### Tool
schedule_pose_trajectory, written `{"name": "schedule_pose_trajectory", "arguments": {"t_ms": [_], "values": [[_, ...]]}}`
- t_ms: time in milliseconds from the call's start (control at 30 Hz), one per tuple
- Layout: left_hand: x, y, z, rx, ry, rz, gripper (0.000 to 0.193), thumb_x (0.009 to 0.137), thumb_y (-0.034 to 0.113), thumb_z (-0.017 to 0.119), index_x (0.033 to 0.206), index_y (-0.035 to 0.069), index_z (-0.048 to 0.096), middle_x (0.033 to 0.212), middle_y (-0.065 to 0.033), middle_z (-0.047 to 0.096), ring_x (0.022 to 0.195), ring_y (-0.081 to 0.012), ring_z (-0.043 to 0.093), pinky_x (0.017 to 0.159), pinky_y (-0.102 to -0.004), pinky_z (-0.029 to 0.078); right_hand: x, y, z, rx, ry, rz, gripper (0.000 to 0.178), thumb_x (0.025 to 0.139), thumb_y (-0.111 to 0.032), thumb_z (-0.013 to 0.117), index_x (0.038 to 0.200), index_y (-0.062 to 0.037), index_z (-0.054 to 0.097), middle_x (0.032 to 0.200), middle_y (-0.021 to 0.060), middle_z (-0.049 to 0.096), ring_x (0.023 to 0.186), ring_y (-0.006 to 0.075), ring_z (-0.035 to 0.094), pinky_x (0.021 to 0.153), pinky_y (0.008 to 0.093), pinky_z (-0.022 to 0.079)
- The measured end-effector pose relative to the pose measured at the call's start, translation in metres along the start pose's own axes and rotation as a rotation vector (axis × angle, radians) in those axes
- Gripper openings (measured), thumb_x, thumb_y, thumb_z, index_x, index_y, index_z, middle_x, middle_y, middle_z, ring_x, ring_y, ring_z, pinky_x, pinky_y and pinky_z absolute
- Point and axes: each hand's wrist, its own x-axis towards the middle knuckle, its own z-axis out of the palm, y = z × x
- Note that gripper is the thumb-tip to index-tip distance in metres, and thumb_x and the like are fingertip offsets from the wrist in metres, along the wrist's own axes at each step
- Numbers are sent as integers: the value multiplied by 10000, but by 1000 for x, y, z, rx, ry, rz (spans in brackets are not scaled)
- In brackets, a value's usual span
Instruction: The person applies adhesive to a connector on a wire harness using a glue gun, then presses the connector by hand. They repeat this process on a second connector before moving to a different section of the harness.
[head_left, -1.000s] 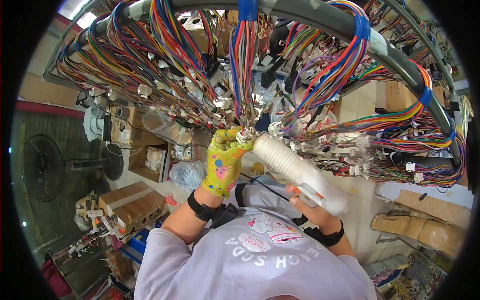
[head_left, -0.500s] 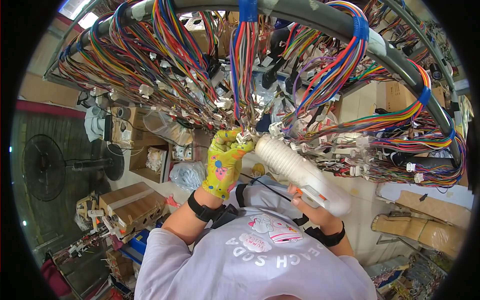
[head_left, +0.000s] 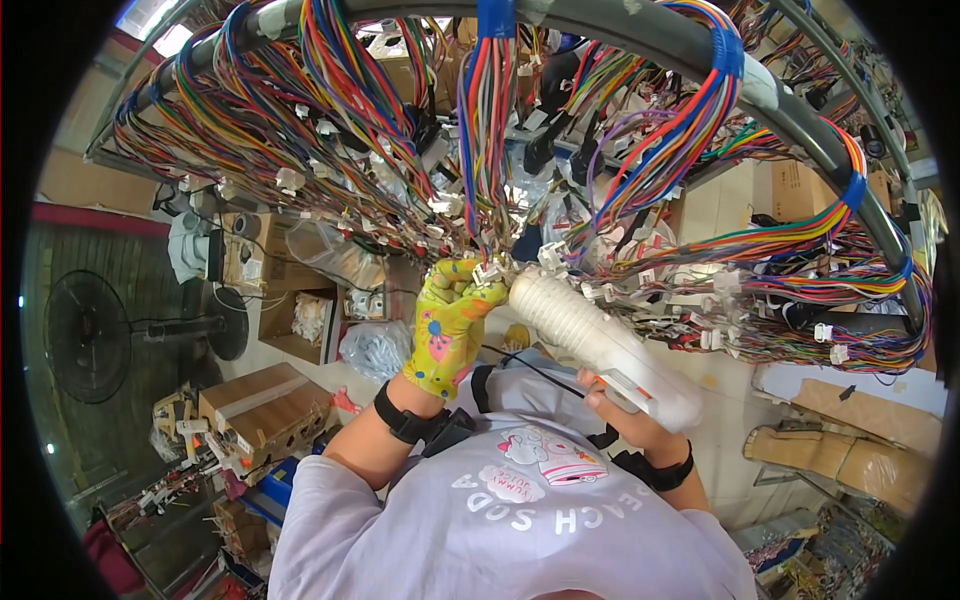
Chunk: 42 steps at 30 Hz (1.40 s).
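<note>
My left hand (head_left: pixel 446 325), in a yellow glove with coloured patterns, is closed around the lower end of a hanging wire bundle (head_left: pixel 487 110). A white plug connector (head_left: pixel 487 273) shows at its fingertips. My bare right hand (head_left: pixel 632 420) grips a white hot-air gun (head_left: pixel 575 325) with a ribbed barrel and an orange switch. The gun slants up to the left, its nozzle end close beside the gloved fingers and the connector. The barrel's tip partly hides what lies behind it. A black cord (head_left: pixel 535 368) runs between my hands.
A curved grey metal rail (head_left: pixel 640 35) carries several bundles of coloured wires tied with blue tape. More white connectors (head_left: pixel 552 257) dangle to the right. At the left are a black fan (head_left: pixel 88 335) and a taped cardboard box (head_left: pixel 265 415). Flat brown cardboard (head_left: pixel 840 465) lies at the right.
The hot-air gun has shifted very slightly, its barrel tip still next to the gloved fingers. Otherwise both hands keep their hold and place.
</note>
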Motion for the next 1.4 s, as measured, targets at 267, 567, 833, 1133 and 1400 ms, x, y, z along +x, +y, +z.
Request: {"name": "schedule_pose_trajectory", "arguments": {"t_ms": [267,567,833,1133,1400], "values": [[-1,4,1,10,-4,-18,317,743,-65,676,1010,36,539,982,-95,628,886,-175,618,819,-303,494,1,-6,-1,-48,42,30,219,791,-105,668,1002,-47,662,905,92,669,804,231,640,721,323,498],[1,5,0,21,9,-32,327,742,-68,668,1024,32,538,985,-91,623,882,-170,613,807,-296,493,0,-3,1,-19,91,-19,241,775,-103,681,1003,-28,658,909,104,666,781,234,648,688,326,505],[2,3,-7,-51,-24,-84,355,754,-44,669,1075,44,548,996,-75,616,863,-157,612,764,-264,499,2,-4,2,59,90,37,235,775,-115,676,1000,-47,665,897,87,671,775,225,646,681,317,502],[7,-9,-22,-84,-57,-158,415,799,62,656,1195,84,536,1046,-65,619,867,-147,614,676,-235,485,0,-9,1,2,94,134,207,768,-126,681,965,-61,678,849,86,664,738,240,634,657,320,492],[2,0,-14,-209,-72,-247,389,831,79,618,1210,106,533,1099,-70,614,927,-192,617,749,-295,486,2,-7,2,29,93,62,228,766,-106,678,990,-65,676,885,93,668,774,239,629,690,327,490]]}}
